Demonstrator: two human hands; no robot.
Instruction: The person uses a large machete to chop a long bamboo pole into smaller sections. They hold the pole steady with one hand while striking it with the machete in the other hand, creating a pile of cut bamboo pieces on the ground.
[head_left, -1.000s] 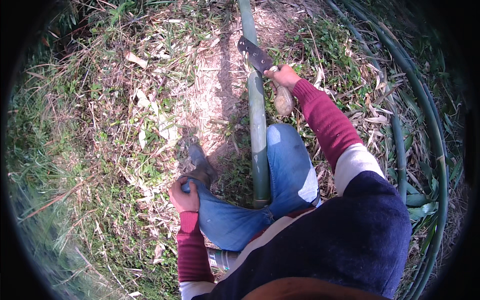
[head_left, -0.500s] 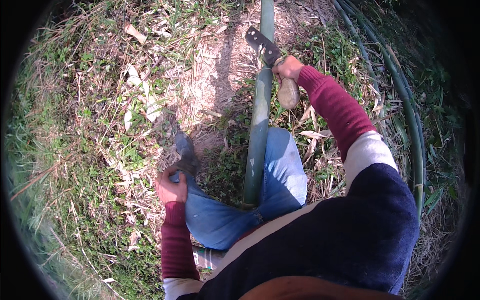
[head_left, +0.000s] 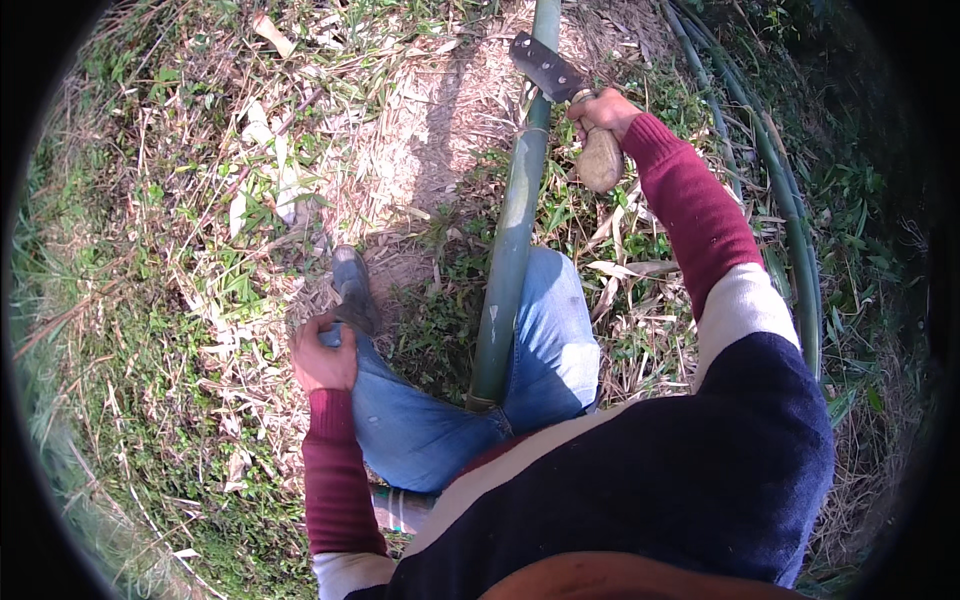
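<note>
A thick green bamboo pole (head_left: 507, 260) runs from between my legs away to the far edge, lying along my bent right leg. My right hand (head_left: 607, 112) is wrapped round the machete, holding the pale wooden handle near the dark blade. That machete (head_left: 548, 70) has a broad, spotted blade lying across the pole in view, just beyond a ring-like joint; whether it touches the bamboo I cannot tell. A small pale nick shows on the pole beside the blade. On my left knee rests my left hand (head_left: 326, 358), thumb apart from the fingers, holding nothing.
Several long, thin bamboo poles (head_left: 790, 200) curve along the right side. Dry leaves and straw (head_left: 400, 130) cover the ground ahead, with green weeds (head_left: 170, 400) to the left. My left boot (head_left: 354, 285) stands beside the pole. A round seat-like piece (head_left: 400, 508) shows under me.
My right hand has moved up and to the right with the machete, its blade shifting along the pole away from me. My left hand stays on the knee; the view has shifted slightly.
</note>
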